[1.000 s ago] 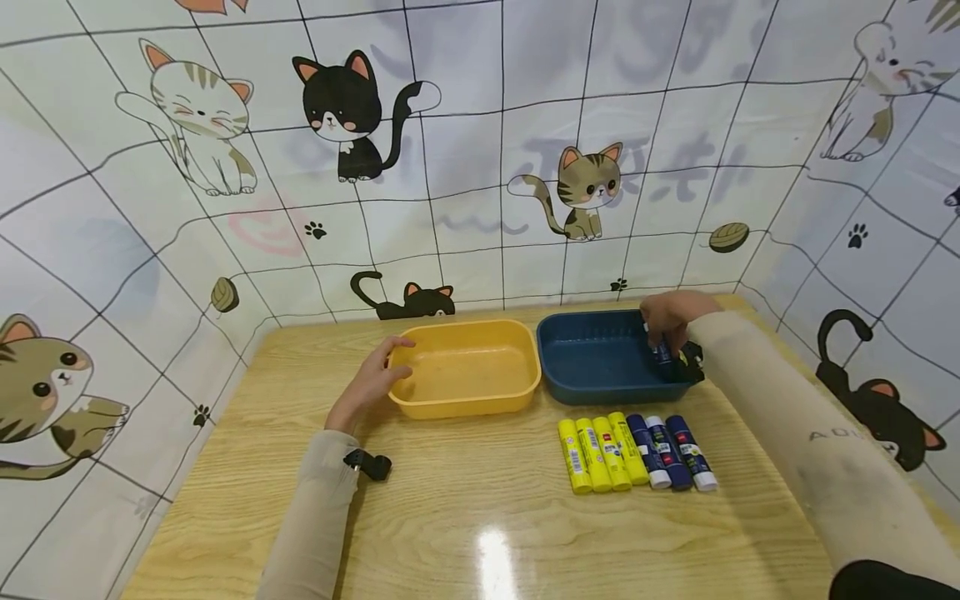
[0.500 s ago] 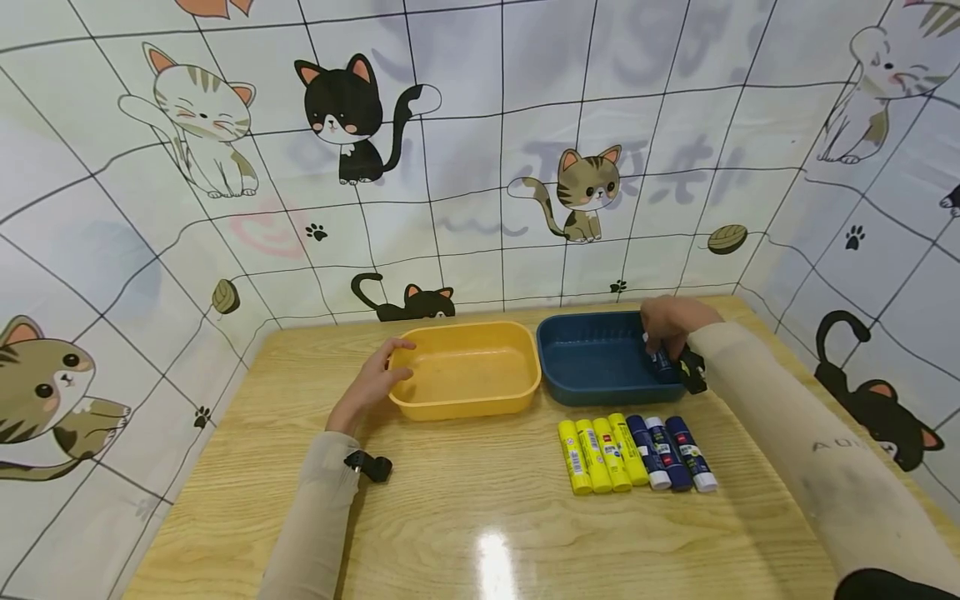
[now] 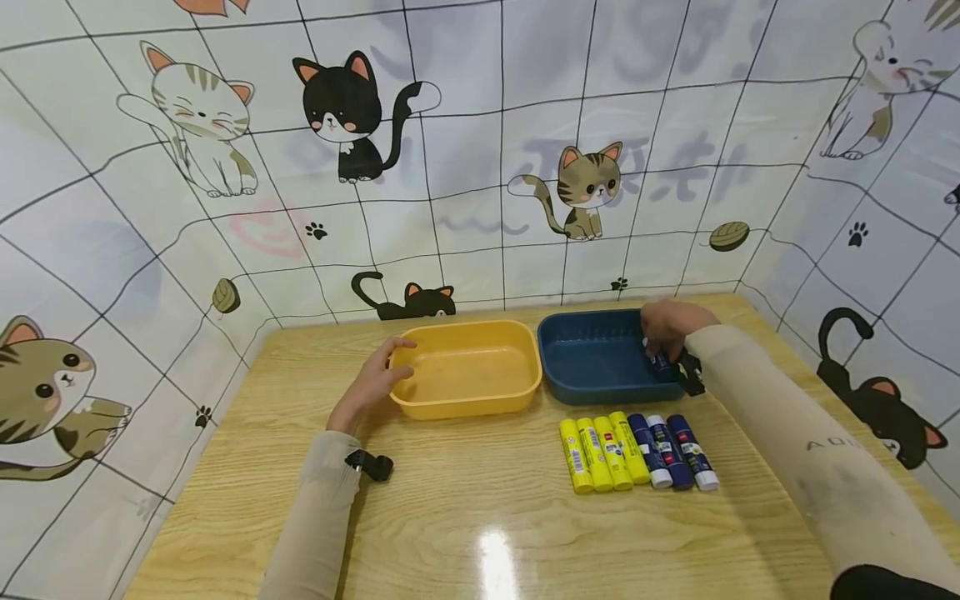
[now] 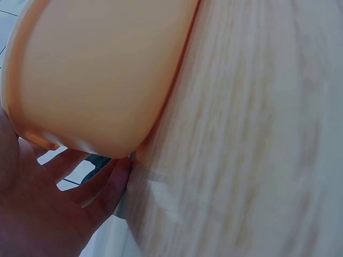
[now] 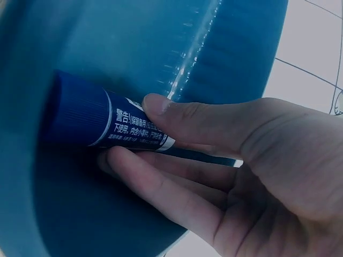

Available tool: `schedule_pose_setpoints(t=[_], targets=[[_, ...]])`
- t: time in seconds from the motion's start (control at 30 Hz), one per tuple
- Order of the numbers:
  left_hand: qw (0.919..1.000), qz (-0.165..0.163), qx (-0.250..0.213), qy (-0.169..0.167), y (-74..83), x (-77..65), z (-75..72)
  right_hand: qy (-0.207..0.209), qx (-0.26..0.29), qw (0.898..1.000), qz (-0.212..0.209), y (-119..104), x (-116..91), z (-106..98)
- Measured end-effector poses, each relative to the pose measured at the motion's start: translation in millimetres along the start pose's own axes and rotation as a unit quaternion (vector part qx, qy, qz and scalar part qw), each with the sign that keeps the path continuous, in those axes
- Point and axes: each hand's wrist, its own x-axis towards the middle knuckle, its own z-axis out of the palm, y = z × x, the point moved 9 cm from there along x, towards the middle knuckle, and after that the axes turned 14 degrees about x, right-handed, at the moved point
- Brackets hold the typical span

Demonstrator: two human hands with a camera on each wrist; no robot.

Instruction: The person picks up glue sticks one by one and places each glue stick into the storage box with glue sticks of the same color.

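A yellow basin (image 3: 468,409) stands left of centre on the table. My left hand (image 3: 373,381) grips its left end, thumb over the rim; in the left wrist view the fingers (image 4: 102,187) lie against the outside wall. Beside it, to the right, is a dark blue basin (image 3: 592,392). Inside that basin's right end, my right hand (image 3: 671,325) pinches a dark blue glue stick (image 5: 80,115) between thumb and fingers. White print shows on the stick, and its far end lies low against the basin wall.
In front of the blue basin lies a row of several yellow glue sticks (image 3: 603,454) and 3 dark blue glue sticks (image 3: 671,452). A cat-patterned sheet (image 3: 465,167) rises behind the wooden table (image 3: 435,517) and along both sides.
My right hand has sunk very slightly within the blue basin, still pinching the glue stick. The left hand and the yellow basin keep their place.
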Motion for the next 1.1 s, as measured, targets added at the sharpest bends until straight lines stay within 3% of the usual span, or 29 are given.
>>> schedule_pose_setpoints(t=[0.7,1.1], targets=[[1.0000,-0.002,0.003,-0.002,0.5,0.6,0.7,-0.012,-0.001,0.999,0.039,-2.1,-9.0,-6.8],[1.0000,-0.001,-0.001,0.002,-1.0,-0.1,0.5,0.020,0.002,0.999,-0.032,-30.5,-35.6,-21.5]])
